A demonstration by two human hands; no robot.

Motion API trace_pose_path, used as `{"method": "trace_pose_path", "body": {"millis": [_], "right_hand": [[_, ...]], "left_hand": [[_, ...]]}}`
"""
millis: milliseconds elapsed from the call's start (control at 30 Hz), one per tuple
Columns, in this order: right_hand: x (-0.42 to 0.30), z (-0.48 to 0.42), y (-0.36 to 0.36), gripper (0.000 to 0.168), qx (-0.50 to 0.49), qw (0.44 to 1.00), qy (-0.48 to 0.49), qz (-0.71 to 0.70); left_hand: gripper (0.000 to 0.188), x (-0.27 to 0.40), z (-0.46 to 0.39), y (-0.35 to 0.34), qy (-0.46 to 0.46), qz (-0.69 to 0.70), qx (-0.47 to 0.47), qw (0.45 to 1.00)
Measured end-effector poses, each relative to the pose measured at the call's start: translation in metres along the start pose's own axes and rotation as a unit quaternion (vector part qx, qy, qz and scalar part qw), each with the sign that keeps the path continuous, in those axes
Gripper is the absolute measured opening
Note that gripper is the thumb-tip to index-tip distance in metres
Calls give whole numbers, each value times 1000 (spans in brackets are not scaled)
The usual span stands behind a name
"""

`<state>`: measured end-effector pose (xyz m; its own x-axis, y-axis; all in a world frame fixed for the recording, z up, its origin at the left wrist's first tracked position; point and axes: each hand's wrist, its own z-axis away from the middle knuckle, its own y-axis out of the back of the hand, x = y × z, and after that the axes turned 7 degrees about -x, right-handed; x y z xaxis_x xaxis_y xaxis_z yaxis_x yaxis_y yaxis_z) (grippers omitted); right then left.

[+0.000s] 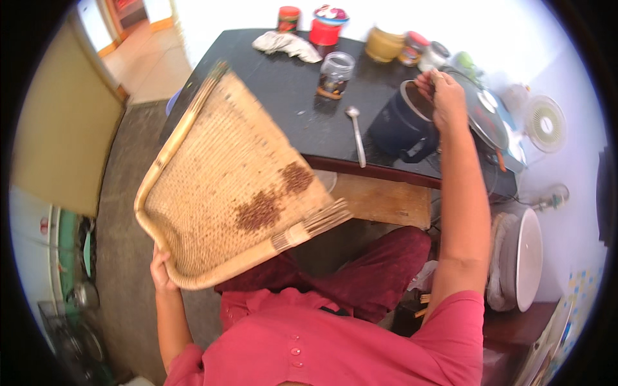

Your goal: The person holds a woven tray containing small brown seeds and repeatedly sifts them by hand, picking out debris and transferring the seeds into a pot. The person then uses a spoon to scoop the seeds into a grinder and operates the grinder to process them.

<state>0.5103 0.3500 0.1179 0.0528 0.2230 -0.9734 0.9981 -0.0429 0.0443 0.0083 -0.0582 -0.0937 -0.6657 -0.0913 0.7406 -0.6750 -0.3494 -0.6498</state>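
Observation:
My left hand grips the rounded bamboo rim at the lower left corner of a woven winnowing basket. Small reddish-brown seeds or grains lie on the basket in two patches near its right side. Above the mouth of a dark blue pot, my right hand is raised with its fingertips pinched together; whether something is between them cannot be told. A metal spoon lies on the dark table left of the pot. Behind the spoon stands an open clear jar with dark contents.
At the table's back are a white cloth, a red container, a red-lidded jar and a yellowish jar. A glass lid leans right of the pot. A white basin stands at the right, below table height.

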Motion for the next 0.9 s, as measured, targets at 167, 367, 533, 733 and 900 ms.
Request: {"method": "trace_pose_path", "body": {"millis": [167, 367, 533, 733, 900], "right_hand": [[5, 25, -21, 34, -48, 943, 60, 324], [-4, 46, -20, 30, -51, 856, 155, 490], [-28, 102, -86, 25, -92, 841, 256, 468], [-23, 155, -165, 19, -443, 779, 177, 407], [-20, 166, -184, 21, -505, 705, 138, 478]], "left_hand": [[87, 6, -5, 7, -3, 5, 19, 1000], [87, 7, -5, 5, -8, 7, 36, 999], [88, 8, -5, 7, 3, 15, 67, 998], [89, 7, -9, 10, 0, -5, 63, 998], [89, 7, -3, 18, -3, -2, 70, 998]]}}
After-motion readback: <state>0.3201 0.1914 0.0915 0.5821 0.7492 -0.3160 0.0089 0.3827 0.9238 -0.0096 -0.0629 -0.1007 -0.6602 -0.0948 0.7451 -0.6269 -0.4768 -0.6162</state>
